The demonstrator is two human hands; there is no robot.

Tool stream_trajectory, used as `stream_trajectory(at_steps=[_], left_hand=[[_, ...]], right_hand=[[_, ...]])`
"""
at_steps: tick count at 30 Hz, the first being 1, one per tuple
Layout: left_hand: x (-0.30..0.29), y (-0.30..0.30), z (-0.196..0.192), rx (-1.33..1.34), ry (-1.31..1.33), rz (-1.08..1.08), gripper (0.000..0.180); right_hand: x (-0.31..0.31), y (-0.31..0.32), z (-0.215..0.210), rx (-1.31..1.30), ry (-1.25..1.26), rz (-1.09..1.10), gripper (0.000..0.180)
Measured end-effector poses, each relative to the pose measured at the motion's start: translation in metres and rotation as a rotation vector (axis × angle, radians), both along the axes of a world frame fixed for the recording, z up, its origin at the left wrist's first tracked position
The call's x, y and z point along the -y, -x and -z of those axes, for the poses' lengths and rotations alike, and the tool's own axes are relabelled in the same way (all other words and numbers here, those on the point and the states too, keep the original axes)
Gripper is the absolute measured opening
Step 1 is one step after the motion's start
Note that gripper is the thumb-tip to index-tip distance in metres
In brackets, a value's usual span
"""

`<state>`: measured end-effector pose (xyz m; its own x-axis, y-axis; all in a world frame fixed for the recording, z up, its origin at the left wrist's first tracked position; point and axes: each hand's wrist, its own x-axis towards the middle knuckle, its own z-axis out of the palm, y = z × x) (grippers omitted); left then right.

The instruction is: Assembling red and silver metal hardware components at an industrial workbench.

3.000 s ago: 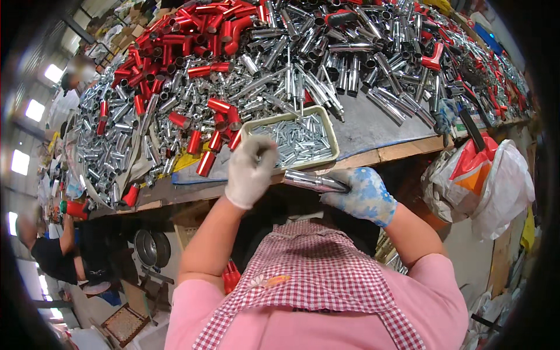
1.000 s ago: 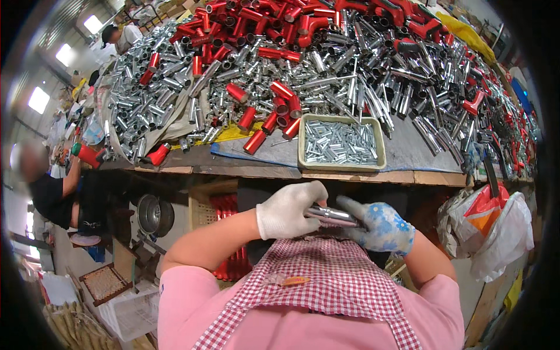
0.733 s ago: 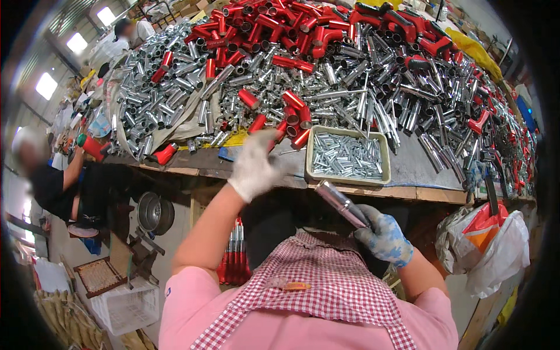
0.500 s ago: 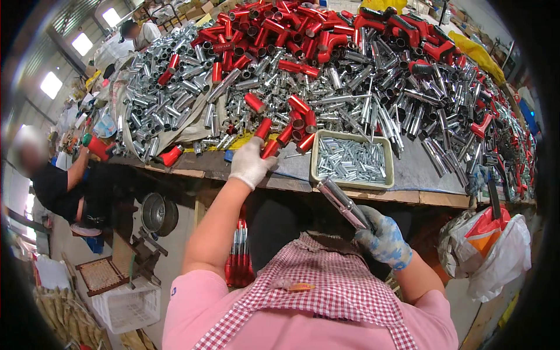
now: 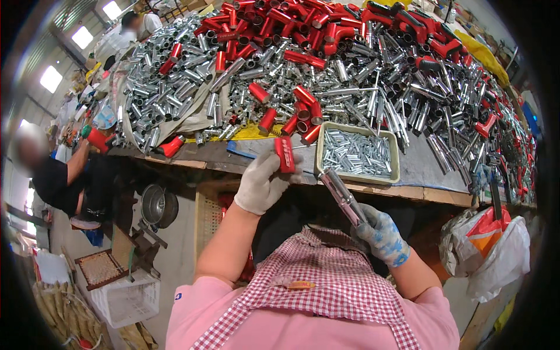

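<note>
My left hand [image 5: 262, 182], in a white glove, pinches a short red metal sleeve [image 5: 284, 155] with pale lettering, held just over the bench's front edge. In a blue-and-white glove, my right hand [image 5: 382, 234] is closed around the lower end of a shiny chrome tube [image 5: 343, 196], which tilts up and to the left. The tube's top end is close to the front of a pale green tray [image 5: 359, 178] of small metal pins [image 5: 356, 151]. Several loose red sleeves [image 5: 303, 112] lie on the bench behind my left hand.
A large heap of chrome tubes [image 5: 175, 99] and red parts [image 5: 274, 23] covers the back of the bench [image 5: 256, 149]. Plastic bags [image 5: 496, 256] hang at the right edge. On the left another person [image 5: 58, 189] sits by a metal bowl [image 5: 157, 207] and a white crate [image 5: 131, 300].
My left hand has lifted a red sleeve off the bench and brought it back toward me, to the right. My right hand still grips the chrome tube in nearly the same place.
</note>
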<state>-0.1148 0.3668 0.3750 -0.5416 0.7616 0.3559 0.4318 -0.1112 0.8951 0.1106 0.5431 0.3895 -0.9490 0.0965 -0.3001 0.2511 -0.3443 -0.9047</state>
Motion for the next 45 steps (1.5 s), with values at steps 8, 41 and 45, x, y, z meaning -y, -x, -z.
stream_trajectory(at_steps=[8,41,45], left_hand=[[-0.006,-0.032,0.000,-0.122,-0.131,-0.040,0.032],[0.097,-0.013,0.049,1.267,-0.288,-0.228,0.034],[0.093,-0.019,0.044,1.376,-0.261,-0.089,0.033]], right_hand=[[0.014,0.019,0.011,0.106,0.050,-0.116,0.053],[0.045,0.256,-0.015,-0.080,-1.813,-0.271,0.037],[0.042,0.275,0.014,-0.012,-2.030,-0.343,0.040]])
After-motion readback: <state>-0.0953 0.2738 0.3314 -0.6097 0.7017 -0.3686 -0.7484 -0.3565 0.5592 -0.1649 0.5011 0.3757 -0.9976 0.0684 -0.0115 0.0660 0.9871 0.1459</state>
